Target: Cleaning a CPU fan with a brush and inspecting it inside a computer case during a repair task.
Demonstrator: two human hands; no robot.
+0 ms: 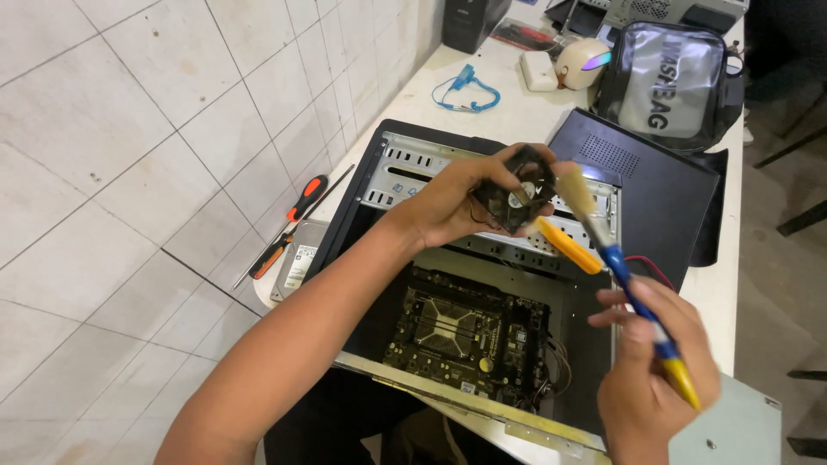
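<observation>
My left hand (457,202) holds a small black cooling fan (515,191) above an opened computer case (405,164) that lies on its side. My right hand (653,366) grips a paintbrush (616,258) with a blue and yellow handle. The brush's pale bristles touch the right side of the fan. Below the fan, a green motherboard (465,331) sits inside the case. A yellow flat cable (567,247) hangs just under the fan.
Two orange-handled screwdrivers (293,224) and a hard drive (297,263) lie left of the case. The black side panel (655,194) rests to the right. At the back are a blue cable (465,90), a mouse (581,62) and a clear bag (672,82). Tiled floor lies left.
</observation>
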